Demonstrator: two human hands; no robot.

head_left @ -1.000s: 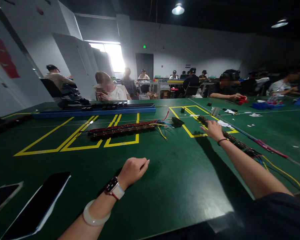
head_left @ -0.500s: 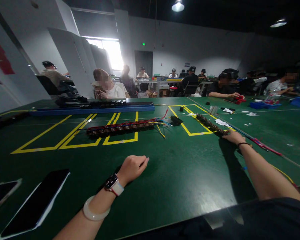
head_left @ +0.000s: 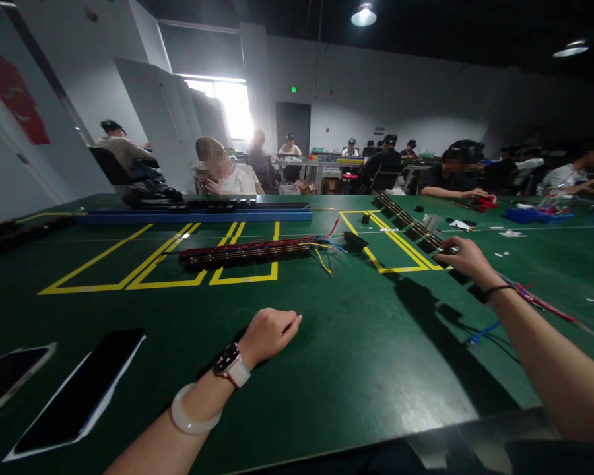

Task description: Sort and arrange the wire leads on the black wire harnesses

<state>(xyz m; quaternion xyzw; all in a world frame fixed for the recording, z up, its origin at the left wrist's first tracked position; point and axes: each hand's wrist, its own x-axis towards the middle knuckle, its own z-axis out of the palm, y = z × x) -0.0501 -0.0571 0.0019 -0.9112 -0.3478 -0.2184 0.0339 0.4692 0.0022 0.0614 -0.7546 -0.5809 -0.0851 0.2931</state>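
Note:
My right hand (head_left: 469, 261) pinches a long, dark, segmented wire harness (head_left: 412, 225) near its middle. This harness slants above the table, its far end pointing toward the table's far edge and its shadow falling to the near side. Blue wires (head_left: 485, 334) hang or lie below my right forearm. My left hand (head_left: 270, 335), wearing a watch and a pale bangle, rests on the green table with its fingers curled in and nothing visible in them. Beyond it lies a second wire harness (head_left: 247, 253), with red, blue and yellow wire ends fanning out at its right.
Yellow tape outlines (head_left: 165, 285) mark the green table (head_left: 336, 396). Two phones, one a black phone (head_left: 82, 389), lie at the near left. A long blue rail (head_left: 198, 216) runs along the far side. Blue trays (head_left: 539, 215) and paper scraps sit at right. People sit beyond.
My right hand has raised the wire harness off the table and shifted it away, so its far end reaches further back. My left hand stays put. The view has turned slightly.

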